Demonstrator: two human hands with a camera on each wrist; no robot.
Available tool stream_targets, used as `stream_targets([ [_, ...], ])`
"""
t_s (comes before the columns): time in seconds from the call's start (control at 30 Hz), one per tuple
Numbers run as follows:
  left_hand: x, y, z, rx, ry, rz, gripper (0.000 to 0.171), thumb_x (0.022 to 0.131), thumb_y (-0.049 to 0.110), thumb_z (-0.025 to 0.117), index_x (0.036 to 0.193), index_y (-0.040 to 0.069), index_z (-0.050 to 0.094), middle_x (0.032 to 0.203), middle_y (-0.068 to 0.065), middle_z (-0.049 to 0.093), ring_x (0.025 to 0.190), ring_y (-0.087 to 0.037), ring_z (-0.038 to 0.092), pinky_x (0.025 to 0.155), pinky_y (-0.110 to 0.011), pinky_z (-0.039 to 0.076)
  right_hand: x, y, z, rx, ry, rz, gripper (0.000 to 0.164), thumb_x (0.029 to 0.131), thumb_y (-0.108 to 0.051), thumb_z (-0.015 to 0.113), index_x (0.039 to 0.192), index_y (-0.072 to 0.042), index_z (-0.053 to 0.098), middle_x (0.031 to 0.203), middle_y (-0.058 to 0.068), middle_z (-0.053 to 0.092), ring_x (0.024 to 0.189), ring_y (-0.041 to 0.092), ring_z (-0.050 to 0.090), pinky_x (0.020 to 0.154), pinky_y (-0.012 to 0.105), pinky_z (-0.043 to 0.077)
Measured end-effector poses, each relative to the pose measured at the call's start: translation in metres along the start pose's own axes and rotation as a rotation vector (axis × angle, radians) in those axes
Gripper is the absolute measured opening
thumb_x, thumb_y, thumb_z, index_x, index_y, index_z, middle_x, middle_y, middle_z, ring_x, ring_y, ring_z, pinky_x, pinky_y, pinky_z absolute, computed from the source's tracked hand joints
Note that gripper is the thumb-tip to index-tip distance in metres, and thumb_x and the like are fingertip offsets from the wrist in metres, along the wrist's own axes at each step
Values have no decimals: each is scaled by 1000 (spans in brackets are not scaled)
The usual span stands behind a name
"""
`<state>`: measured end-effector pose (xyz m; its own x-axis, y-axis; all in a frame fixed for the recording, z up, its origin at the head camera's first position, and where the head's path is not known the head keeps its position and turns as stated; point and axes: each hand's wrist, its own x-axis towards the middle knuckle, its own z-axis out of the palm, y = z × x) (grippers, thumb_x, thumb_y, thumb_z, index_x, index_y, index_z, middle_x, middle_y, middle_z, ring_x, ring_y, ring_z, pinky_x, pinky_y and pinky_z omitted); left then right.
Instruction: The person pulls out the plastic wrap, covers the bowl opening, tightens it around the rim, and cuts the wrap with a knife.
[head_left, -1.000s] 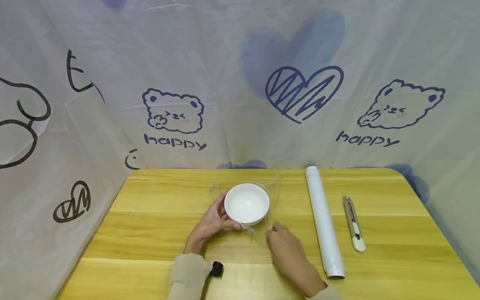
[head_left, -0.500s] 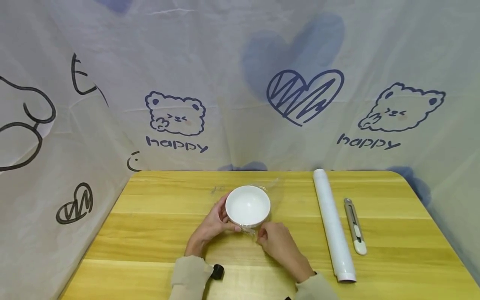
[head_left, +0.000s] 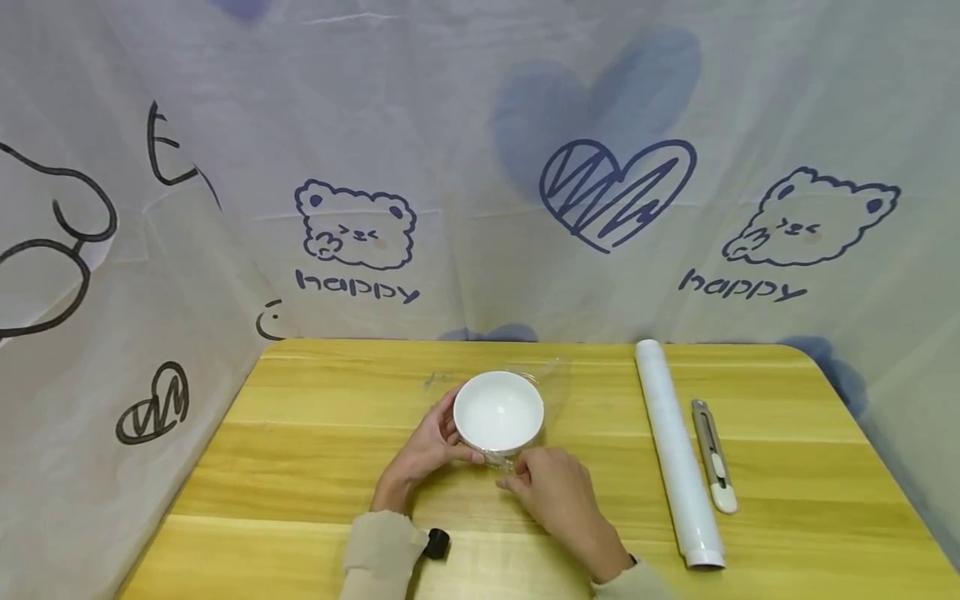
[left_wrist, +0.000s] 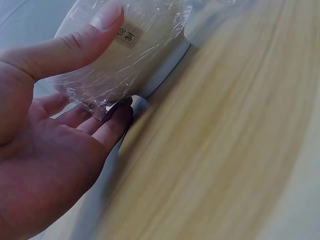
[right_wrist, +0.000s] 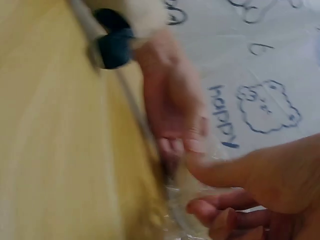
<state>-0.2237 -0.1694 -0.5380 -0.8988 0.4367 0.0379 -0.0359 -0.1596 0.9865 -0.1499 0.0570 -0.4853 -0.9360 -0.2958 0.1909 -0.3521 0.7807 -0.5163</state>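
A white bowl stands upright on the wooden table. Clear cling film wraps its outer side and spreads beyond it on the table, crumpled at the near edge. My left hand holds the bowl from the left, thumb on the near side over the film, other fingers round the wall and low by the base. Close to the bowl's near right side is my right hand, at the gathered film. In the right wrist view its thumb stands apart from the loosely bent fingers, with film beside them.
To the right lies a long white roll of film, and beyond it a grey and white utility knife lies flat. A printed cloth hangs behind the table and along its sides.
My right hand has moved left toward the bowl's near edge, and its thumb now stands out from the fingers. The left hand keeps its hold. The roll has shifted right.
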Motion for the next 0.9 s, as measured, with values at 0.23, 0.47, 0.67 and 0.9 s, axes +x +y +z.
stream_targets([
  [0.23,0,-3,1,2,20,7,115,69,-25,81,162,-1,17,162,-27,26,145,-43,36,107,-34,46,-5,-11,-1,-172,32,-38,26,85,-17,84,67,-15,65,60,-6,56,51,9,48,44,28,38],
  [0.47,2,-4,0,23,56,14,115,65,-29,80,160,-5,20,162,-27,28,143,-43,39,106,-34,47,-10,-21,-13,-256,13,-94,33,83,-15,85,63,-13,58,56,-3,48,48,11,42,41,28,36],
  [0.67,3,-4,2,19,58,14,114,65,-28,81,160,-5,20,163,-26,27,144,-42,37,108,-33,46,-12,-25,-14,-307,13,-104,38,86,-13,81,60,-13,53,54,-3,44,47,11,38,40,29,35],
  [0.9,2,-5,-1,9,42,6,115,68,-27,80,161,-3,18,163,-26,26,146,-43,34,108,-34,45,-2,-6,6,-201,13,-64,33,86,-11,81,63,-14,57,57,-5,50,49,9,42,41,27,36],
])
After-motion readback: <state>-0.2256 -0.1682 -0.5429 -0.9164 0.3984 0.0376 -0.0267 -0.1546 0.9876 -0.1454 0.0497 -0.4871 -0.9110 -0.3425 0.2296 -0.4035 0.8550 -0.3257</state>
